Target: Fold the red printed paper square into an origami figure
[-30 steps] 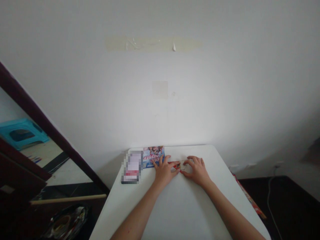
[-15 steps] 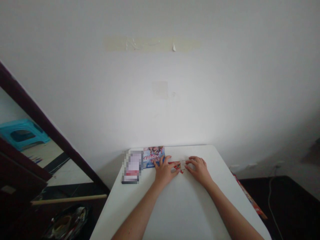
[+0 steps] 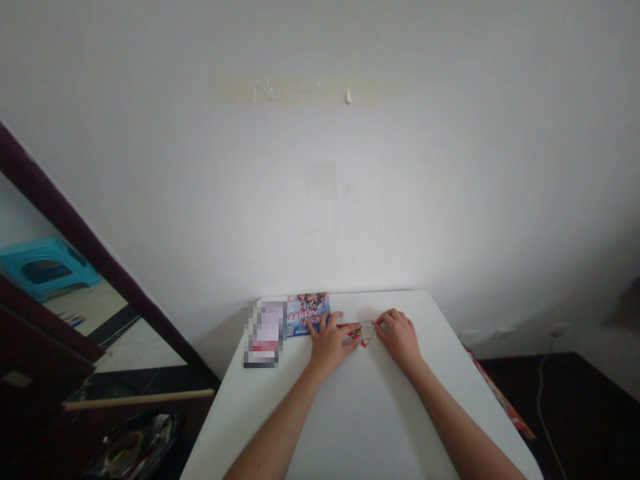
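A small folded paper, red and cream with print, lies on the white table and narrows to a point toward me. My left hand rests on it with fingers spread, thumb and forefinger pressing its left part. The left fingertips also reach the edge of a blue printed leaflet. At the paper's right corner, my right hand has its thumb and forefinger pinched together on the edge. The corner itself is hidden under those fingers.
A blurred-out phone lies left of the leaflet on the white table. Behind the table rises a white wall. On the left stands a dark-framed mirror reflecting a blue stool. A cable hangs at the right.
My right fingers have drawn together from a looser spread into a pinch at the paper's right corner, uncovering more of its cream part. My left hand has stayed put.
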Demonstrator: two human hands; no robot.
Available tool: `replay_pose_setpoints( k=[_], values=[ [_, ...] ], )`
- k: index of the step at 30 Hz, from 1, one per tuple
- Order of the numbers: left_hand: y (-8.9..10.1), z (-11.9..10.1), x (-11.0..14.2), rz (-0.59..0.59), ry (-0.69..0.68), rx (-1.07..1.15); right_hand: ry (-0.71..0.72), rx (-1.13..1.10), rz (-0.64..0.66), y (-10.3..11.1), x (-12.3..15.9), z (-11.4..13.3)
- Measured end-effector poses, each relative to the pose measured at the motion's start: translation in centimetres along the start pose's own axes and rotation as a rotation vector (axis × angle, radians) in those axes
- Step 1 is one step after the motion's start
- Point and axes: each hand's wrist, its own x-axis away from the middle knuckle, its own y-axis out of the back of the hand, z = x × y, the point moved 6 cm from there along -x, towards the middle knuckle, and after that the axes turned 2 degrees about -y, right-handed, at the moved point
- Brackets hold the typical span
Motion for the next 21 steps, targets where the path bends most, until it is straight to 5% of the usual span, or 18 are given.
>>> replay_pose_setpoints(
  k=[21],
  values=[
    [0.2, -0.1, 0.0, 0.027, 0.029, -0.008, 0.070, -0.050, 0.043, -0.4, 1.0, 0.3]
  ],
)
